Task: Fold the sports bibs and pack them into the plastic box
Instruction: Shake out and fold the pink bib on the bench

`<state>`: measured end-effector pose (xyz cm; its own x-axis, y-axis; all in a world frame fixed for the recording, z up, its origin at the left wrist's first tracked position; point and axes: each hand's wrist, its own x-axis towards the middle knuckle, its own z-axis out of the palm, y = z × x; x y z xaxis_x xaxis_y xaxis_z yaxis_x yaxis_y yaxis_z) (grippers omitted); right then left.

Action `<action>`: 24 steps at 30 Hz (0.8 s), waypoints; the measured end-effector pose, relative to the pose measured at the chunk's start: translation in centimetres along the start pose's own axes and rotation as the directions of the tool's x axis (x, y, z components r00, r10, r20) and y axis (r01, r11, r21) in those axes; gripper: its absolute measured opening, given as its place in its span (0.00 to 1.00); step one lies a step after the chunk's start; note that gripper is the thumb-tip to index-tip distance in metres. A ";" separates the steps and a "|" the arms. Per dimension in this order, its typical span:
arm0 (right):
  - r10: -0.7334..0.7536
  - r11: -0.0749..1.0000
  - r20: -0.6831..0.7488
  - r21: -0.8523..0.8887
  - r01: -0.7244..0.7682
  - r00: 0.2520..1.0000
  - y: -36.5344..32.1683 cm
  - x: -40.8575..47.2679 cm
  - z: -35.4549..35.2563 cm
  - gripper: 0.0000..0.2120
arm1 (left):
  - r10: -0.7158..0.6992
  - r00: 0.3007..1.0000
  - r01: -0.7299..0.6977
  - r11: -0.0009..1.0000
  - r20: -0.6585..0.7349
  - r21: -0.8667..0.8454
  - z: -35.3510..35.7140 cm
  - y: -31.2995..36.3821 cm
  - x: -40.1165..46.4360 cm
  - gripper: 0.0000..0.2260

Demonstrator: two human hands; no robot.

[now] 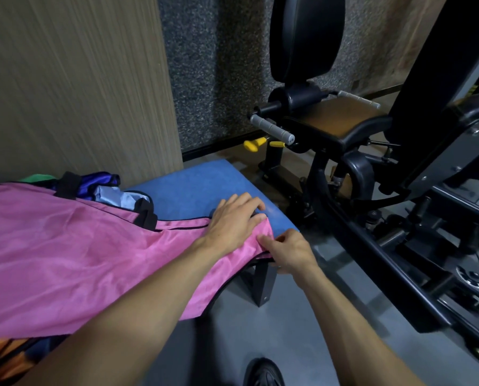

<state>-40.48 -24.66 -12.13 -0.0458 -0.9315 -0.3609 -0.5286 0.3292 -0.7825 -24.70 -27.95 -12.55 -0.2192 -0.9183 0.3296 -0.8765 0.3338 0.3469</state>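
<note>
- At far left, beside the wood-grain wall panel [74,79], a heap of other bibs [104,185] in green, purple and pale blue waits behind the one being worked; it looks parked there to keep the near surface free.
- The pink bib [65,246] lies spread across the blue padded tabletop [193,185], its near edge hanging over the side; laying it flat seems meant to give a clean fold.
- The left hand [232,221] rests on the bib's far end, fingers fairly straight and spread, apparently pinning the cloth so it does not slide.
- The right hand [285,252] pinches the bib's black-trimmed corner at the tabletop's edge, a narrow grip on fabric, probably to tug it taut or start a fold.
- At right stands a black gym machine [344,129].
- No plastic box is in view, so packing has likely not begun.
</note>
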 end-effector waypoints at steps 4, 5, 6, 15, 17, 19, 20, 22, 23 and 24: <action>0.006 0.996 -0.025 0.093 -0.003 1.000 -0.8 0.4 0.1 0.16 | 0.109 0.990 -0.103 0.992 -0.085 0.066 -2.9 -0.9 -3.2 0.09; 0.005 0.994 -0.027 0.112 -0.002 1.000 -1.0 0.3 0.2 0.16 | 0.117 0.989 -0.107 0.988 -0.087 0.111 -3.7 -1.7 -4.1 0.07; 0.000 0.994 -0.032 0.113 0.004 0.999 -1.1 0.4 0.3 0.17 | 0.083 0.994 -0.073 0.987 -0.068 0.140 -4.6 -2.6 -4.8 0.05; -0.088 0.996 -0.092 -0.036 0.085 0.992 -1.8 0.5 1.1 0.11 | -0.173 0.967 0.132 0.968 0.188 0.215 -7.4 -6.5 -5.5 0.06; -0.100 0.994 -0.097 -0.044 0.096 0.990 -1.8 0.7 1.1 0.10 | -0.178 0.963 0.129 0.963 0.201 0.237 -7.3 -6.7 -5.3 0.06; -0.107 0.992 -0.096 -0.080 0.100 0.990 -1.9 0.6 0.9 0.11 | -0.173 0.960 0.120 0.964 0.219 0.236 -7.2 -6.9 -5.3 0.06; -0.109 0.991 -0.098 -0.090 0.100 0.989 -1.9 0.7 0.9 0.11 | -0.156 0.961 0.104 0.969 0.229 0.225 -7.2 -7.0 -5.3 0.06; -0.103 0.991 -0.101 -0.091 0.094 0.990 -1.8 0.9 0.9 0.12 | -0.099 0.965 0.046 0.976 0.243 0.212 -7.3 -7.0 -5.4 0.05; -0.103 0.992 -0.107 -0.089 0.094 0.989 -1.8 1.0 0.9 0.12 | -0.073 0.967 0.019 0.976 0.242 0.217 -7.4 -7.0 -5.4 0.04; -0.102 0.992 -0.109 -0.084 0.093 0.989 -1.8 1.1 0.9 0.13 | -0.059 0.970 0.006 0.976 0.234 0.219 -7.5 -7.0 -5.5 0.04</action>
<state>-38.79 -26.19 -11.57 -0.0833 -0.9716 -0.2216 -0.5999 0.2264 -0.7674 -14.17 -23.63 -10.18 -0.2617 -0.9606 0.0941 -0.9504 0.2735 0.1485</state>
